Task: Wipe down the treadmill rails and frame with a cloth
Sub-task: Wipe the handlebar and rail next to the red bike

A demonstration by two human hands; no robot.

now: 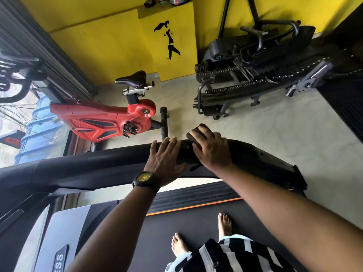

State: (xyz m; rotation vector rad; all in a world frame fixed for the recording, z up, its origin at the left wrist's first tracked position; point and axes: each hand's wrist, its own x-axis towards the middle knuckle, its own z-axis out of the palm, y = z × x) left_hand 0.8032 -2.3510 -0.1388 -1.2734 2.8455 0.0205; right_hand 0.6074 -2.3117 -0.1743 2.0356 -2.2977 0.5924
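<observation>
The fingers [199, 136] of the right hand [211, 149] curl over a dark, wadded cloth [204, 127] and press it onto the top of the black padded treadmill side rail [88, 163]. The cloth shows only at the fingertips and at the far edge of the rail. The fingers [167, 143] of the left hand [165, 156] lie straight and together, flat on the same rail just beside the right hand, holding nothing. A black wristwatch with a yellow dial [146, 179] sits on the left wrist. Both forearms reach out from a person standing barefoot [225, 222] on the dark treadmill belt [186, 222]. Judged from this position, the wipe is at mid-rail, with the rail lengths on either side and the frame below yet to be covered. Risks: the bunched cloth contacts only a narrow strip, so a single pass may leave the rail's sides untouched. The bracing left hand lies in the wiping path and may block a stroke toward it. Leaning outward over the rail shifts weight off the bare feet, and a slip on the belt could follow.
</observation>
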